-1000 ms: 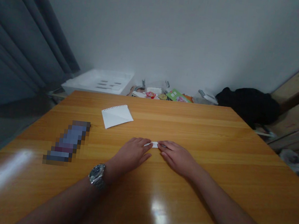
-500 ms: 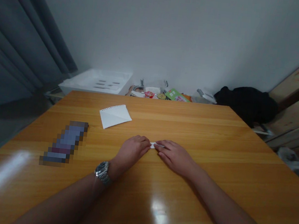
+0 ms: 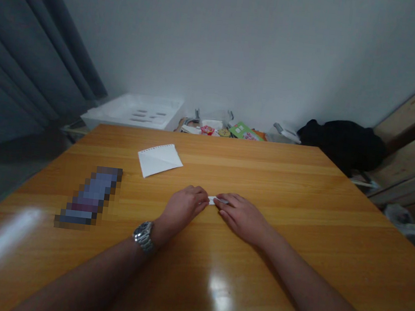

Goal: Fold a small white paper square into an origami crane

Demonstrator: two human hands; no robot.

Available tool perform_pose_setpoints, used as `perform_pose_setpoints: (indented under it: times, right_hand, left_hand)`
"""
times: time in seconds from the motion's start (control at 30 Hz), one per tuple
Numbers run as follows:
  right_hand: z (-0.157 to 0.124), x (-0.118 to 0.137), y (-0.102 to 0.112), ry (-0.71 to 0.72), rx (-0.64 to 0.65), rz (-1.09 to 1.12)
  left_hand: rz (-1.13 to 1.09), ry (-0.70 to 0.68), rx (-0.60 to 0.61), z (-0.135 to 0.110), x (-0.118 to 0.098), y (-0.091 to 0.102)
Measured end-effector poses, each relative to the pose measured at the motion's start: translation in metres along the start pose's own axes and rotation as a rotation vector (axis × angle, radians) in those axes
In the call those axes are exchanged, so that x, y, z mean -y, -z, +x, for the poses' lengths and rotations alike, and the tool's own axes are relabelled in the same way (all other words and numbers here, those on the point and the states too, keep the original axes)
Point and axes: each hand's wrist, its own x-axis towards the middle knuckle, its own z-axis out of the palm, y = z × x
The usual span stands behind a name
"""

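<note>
A small strip of white folded paper point(image 3: 212, 200) lies on the wooden table point(image 3: 265, 177), mostly covered by my fingers. My left hand point(image 3: 186, 204), with a metal watch point(image 3: 143, 236) on its wrist, pinches the paper's left end. From the other side my right hand point(image 3: 241, 215) presses on the right part with its fingertips, the fingers close together. Only a short white piece shows between the two hands. How the paper is folded underneath is hidden.
A white sheet with a perforated edge point(image 3: 160, 160) lies behind my left hand. Farther left is a blurred-out phone-like object point(image 3: 90, 197). Beyond the table's back edge are a white tray point(image 3: 137, 110), a green packet point(image 3: 245, 131) and a black cloth-like heap point(image 3: 344, 141).
Almost nothing differs. Both hands stay on the small paper, and the whole view has shifted very slightly.
</note>
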Motion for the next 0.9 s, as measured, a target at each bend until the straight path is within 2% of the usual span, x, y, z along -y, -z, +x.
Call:
perform_pose_setpoints:
  times: [0.3,0.57,0.73,0.9]
  right_hand:
    - [0.000,0.002,-0.001,-0.026,0.015,-0.045]
    - [-0.004,-0.003,0.005,0.044,0.071,-0.040]
    - [-0.008,-0.009,0.004,0.039,0.094,-0.030]
    - [-0.011,-0.019,-0.002,0.018,0.123,0.059]
  left_hand:
    - [0.160,-0.188,0.124,-0.004,-0.010,0.017]
    - [0.218,-0.187,0.113,-0.011,-0.018,0.018]
    - [0.179,-0.191,0.117,-0.011,-0.011,0.019]
    - [0.117,-0.204,0.181,-0.010,0.000,0.023]
